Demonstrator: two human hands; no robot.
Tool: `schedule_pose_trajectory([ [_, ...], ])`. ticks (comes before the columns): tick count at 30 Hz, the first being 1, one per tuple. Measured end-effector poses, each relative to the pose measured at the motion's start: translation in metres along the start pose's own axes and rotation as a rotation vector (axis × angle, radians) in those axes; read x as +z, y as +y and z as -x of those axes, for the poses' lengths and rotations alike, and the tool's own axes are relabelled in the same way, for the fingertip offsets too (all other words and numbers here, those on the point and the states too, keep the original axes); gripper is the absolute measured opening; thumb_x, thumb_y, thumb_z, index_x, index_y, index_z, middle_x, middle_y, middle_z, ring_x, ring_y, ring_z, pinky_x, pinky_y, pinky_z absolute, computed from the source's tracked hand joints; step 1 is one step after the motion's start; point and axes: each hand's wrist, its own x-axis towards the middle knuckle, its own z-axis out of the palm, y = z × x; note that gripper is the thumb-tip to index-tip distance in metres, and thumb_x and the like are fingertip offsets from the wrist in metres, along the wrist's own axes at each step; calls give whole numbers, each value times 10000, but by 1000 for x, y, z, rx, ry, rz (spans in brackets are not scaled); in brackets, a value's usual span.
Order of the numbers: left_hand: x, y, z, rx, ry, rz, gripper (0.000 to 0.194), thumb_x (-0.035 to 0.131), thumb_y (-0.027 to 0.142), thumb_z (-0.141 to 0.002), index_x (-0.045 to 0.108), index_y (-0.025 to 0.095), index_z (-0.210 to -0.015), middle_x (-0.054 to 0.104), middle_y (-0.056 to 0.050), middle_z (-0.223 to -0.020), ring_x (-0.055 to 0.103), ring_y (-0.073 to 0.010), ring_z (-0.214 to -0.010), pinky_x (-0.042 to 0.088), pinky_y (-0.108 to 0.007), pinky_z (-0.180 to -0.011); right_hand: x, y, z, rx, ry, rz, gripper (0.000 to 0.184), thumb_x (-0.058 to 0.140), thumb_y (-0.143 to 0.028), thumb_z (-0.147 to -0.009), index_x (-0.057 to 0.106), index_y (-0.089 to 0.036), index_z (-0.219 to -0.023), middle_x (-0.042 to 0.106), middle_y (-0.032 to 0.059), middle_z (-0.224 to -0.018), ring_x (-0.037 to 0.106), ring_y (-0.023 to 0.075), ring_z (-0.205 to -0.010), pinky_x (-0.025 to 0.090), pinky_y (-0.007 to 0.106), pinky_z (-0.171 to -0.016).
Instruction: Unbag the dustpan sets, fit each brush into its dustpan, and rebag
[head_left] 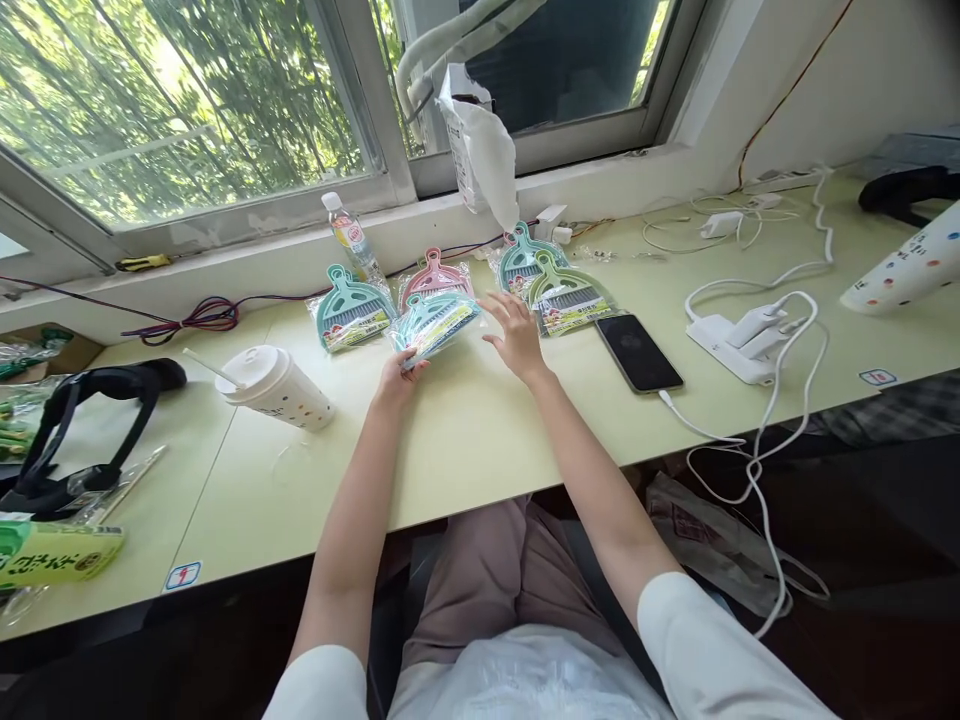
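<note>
My left hand (403, 380) grips one end of a teal mini dustpan and brush set (435, 325) in clear plastic wrap, held tilted above the table. Just right of that set, my right hand (516, 335) is raised with its fingers apart, holding nothing. Behind the held set lies a pink wrapped dustpan set (433, 275). To its left is another teal set (351, 308). Beyond my right hand, a green set (564, 292) partly covers a further teal set (523, 258).
A white lidded cup (274, 385) with a straw stands left, near a black head strap (97, 410). A bottle (352, 235) is by the window sill. On the right are a phone (640, 352), a white power strip (731, 347) with trailing cables, and another cup (907, 260).
</note>
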Motion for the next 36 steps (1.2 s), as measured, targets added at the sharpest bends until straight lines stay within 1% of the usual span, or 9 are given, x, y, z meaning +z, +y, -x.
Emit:
schedule_pose_trajectory([
  [3,-6,1,0,-56,-74,-96,259,594,54,-860,603,85,-1117,666,-54,-752,641,-97,-519,518,-120,-451,4,7,-2,10,-38,-49,127,679,-197,-893,759,-294,-876,735,16,-1240,527,287,-1366,272,573,-1218],
  [6,-10,4,0,-105,-235,-169,308,589,155,-895,614,116,-1200,727,-114,-898,733,-171,-700,607,-196,-555,6,11,-4,39,-40,-143,150,643,-279,-939,734,-287,-820,774,11,-1048,624,265,-1209,285,525,-1208],
  [12,-17,2,-5,-49,-254,-203,318,564,130,-894,615,107,-1208,736,-132,-995,758,-193,-808,634,-215,-601,9,14,-2,70,-66,-176,102,651,-286,-912,722,-229,-865,645,70,-1208,628,221,-965,484,390,-986],
  [18,-18,-9,-4,-22,-357,-321,467,710,79,-794,625,136,-1250,722,-124,-1030,760,-202,-762,641,-230,-603,21,29,0,179,40,-114,93,609,-204,-893,701,-217,-899,601,110,-1231,547,255,-1227,440,424,-1118],
  [22,-14,-8,2,-5,-436,-379,563,731,114,-774,606,187,-1319,704,-144,-1184,767,-235,-816,646,-272,-616,26,37,-1,358,30,-328,297,663,-101,-791,677,-243,-1052,679,49,-1127,617,201,-1143,458,415,-1118],
  [24,-12,-5,5,-3,-430,-371,505,726,213,-821,617,184,-1313,695,-157,-1212,757,-256,-918,654,-296,-637,28,40,-2,468,39,-410,422,702,-71,-735,663,-249,-1116,721,20,-1021,657,192,-1053,471,421,-1104],
  [26,-10,-2,9,32,-421,-333,524,712,288,-854,596,229,-1362,674,-139,-1264,723,-250,-1044,662,-321,-696,29,41,-3,526,61,-436,396,709,-72,-724,681,-224,-1088,742,27,-996,677,193,-1025,480,406,-1090],
  [31,-1,-12,10,204,-313,-402,1041,815,124,-711,303,373,-1583,563,-94,-1439,684,-195,-1077,647,-279,-753,26,39,-2,548,96,-348,302,644,-39,-728,713,-172,-990,759,68,-1048,691,201,-1054,486,368,-1078],
  [36,8,-24,-5,220,-5,-494,818,741,137,-769,412,266,-1506,623,-114,-1312,699,-161,-854,568,-202,-602,26,22,3,537,11,-175,315,654,-80,-762,704,-206,-1047,746,61,-1103,684,233,-1028,512,422,-1030],
])
